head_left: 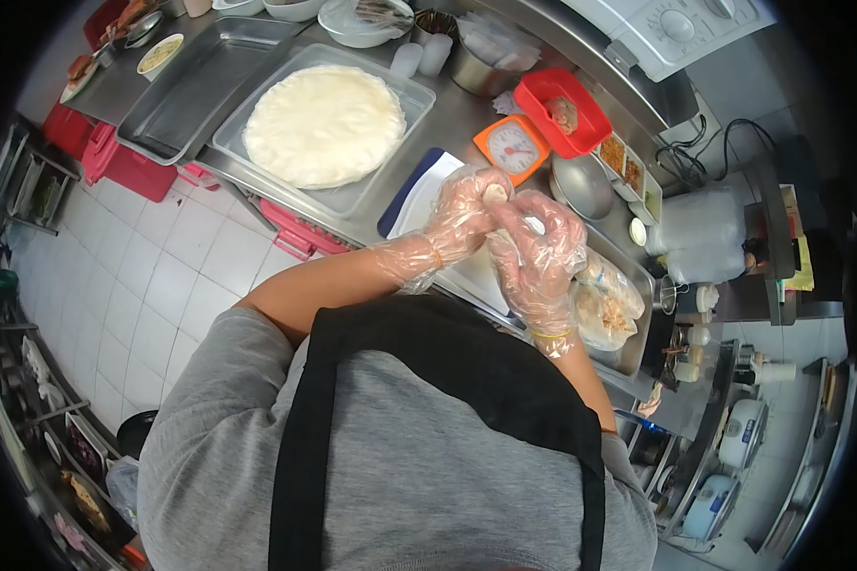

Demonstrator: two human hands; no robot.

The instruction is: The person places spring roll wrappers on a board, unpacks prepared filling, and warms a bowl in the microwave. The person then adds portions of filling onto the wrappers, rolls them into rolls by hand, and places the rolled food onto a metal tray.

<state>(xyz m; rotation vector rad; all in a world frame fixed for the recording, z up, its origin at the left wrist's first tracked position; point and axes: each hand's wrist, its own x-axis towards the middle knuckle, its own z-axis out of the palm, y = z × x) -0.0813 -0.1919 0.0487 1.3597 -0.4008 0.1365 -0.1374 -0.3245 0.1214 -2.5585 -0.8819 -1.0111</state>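
Note:
In clear plastic gloves, my left hand (462,214) and my right hand (543,238) meet over the counter with fingers bent and pinched together. A small off-white lump (494,194), which looks like dough, sits between the fingertips where they meet. A second white bit (535,226) shows among the right fingers; whether it is part of the same lump I cannot tell. Beneath the hands lies a white board (419,195) on a dark blue one. Just beyond them stand an orange kitchen scale (512,149) and a metal bowl (583,186).
Left of my hands, a translucent tray (419,98) holds a large round white sheet. A metal tray (205,81) lies beyond it. A red container (586,119) with minced filling stands behind the scale. At right, a metal tray (628,360) holds bagged food (605,309).

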